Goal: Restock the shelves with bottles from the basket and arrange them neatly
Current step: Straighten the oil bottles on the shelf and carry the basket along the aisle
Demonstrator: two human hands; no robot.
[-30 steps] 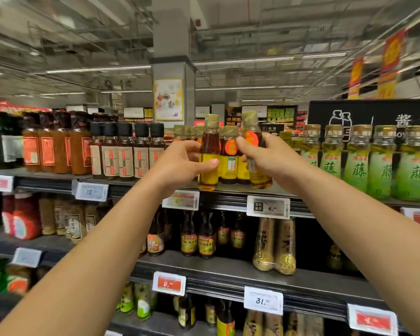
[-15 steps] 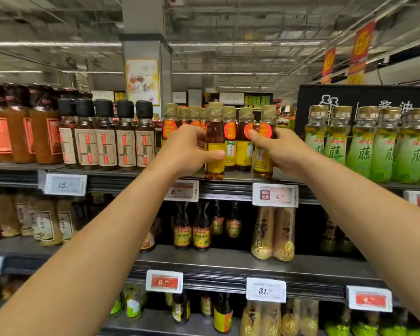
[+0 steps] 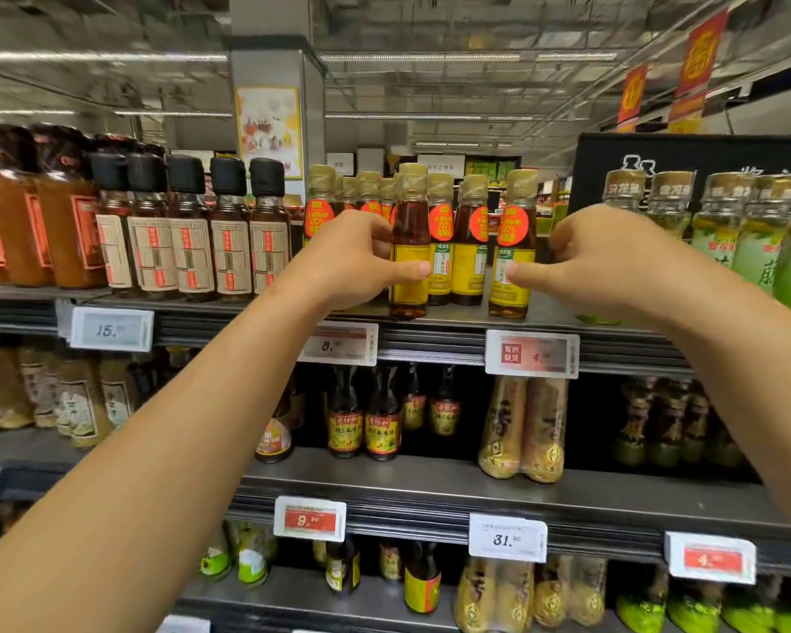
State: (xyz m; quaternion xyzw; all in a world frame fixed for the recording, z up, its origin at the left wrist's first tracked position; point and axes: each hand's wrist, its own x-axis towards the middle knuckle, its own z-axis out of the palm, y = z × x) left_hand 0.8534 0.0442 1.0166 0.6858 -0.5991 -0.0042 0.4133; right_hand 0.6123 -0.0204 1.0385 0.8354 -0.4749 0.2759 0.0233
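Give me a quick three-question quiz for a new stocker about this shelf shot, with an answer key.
1. True or false: the left hand holds a yellow-label bottle standing on the top shelf.
2. Which bottles stand right of the right hand? A) black-capped B) green-label C) red jars
3. Fill in: the price tag under the black-capped bottles starts with ___.

Key: 1 true, the thumb and fingers are around it. 2 B, the green-label bottles. 3 15.
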